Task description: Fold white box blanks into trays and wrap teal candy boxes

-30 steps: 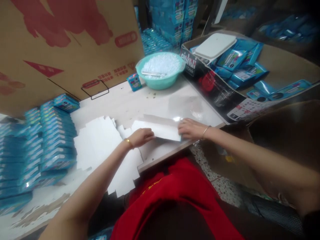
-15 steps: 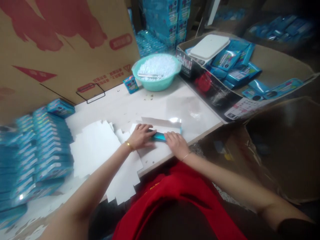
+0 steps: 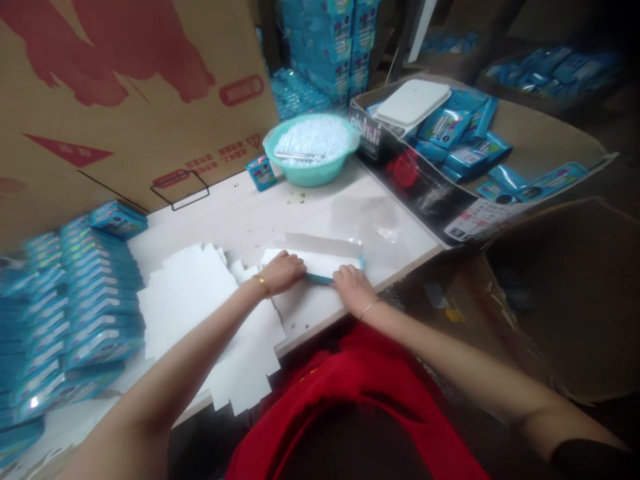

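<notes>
A small carton (image 3: 323, 263), white inside and blue outside, lies partly folded near the table's front edge. My left hand (image 3: 283, 272) grips its left part with the fingers curled over the near wall. At the right part, my right hand (image 3: 353, 288) pinches the same near wall, its fingertips inside the fold. Between the two hands a thin blue strip of the outer face shows below the white inner panel. A raised flap stands along the far side. Both thumbs are mostly hidden. Left of my left hand, flat white carton blanks (image 3: 200, 300) lie spread in a pile.
Rows of blue packed boxes (image 3: 100, 300) stand at the left. A green bowl (image 3: 313, 175) of small white pieces and one upright blue box (image 3: 261, 173) are at the back. An open carton (image 3: 400, 175) with blue packs borders the right; a large cardboard box (image 3: 135, 133) stands behind.
The near wall of the carton has turned up, so the wide blue face between my hands has narrowed to a strip and more white shows. My left fingers have curled in.
</notes>
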### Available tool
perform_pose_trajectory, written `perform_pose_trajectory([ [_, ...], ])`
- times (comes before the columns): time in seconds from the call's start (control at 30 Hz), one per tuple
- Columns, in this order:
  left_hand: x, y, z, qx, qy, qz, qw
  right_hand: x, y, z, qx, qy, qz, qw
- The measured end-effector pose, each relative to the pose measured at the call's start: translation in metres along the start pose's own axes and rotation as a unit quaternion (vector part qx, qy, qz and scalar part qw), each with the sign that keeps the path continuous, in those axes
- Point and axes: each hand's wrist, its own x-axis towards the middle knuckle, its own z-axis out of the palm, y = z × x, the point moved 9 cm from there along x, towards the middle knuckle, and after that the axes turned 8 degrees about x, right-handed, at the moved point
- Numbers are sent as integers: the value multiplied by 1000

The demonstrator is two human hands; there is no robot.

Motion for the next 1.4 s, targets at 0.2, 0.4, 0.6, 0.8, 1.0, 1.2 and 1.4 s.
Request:
perform_pose_trajectory([
  [0.2, 5, 15, -18, -4, -5, 13, 1000, 14, 8, -14, 7, -109, -78, 991],
  [0.4, -1, 17, -39, -37, 41, -79, 995, 25, 14, -57, -20, -124, -168, 978],
  [0.6, -4, 43, -34, -122, 46, -242, 961, 18, 18, -83, -102, -53, -290, 950],
  [0.8, -6, 80, 3, -208, 16, -411, 887, 27, 8, -49, -119, -17, -415, 902],
  [1.0, -4, 73, 27, -276, 34, -474, 836, 31, 9, -37, -85, 39, -397, 913],
  [1.2, 10, 60, 23, -309, 79, -443, 838, -34, 18, -33, 104, 98, -223, 964],
  [1.4, -17, 55, -27, -298, 127, -305, 896, -73, -6, -12, 148, 29, -248, 957],
])
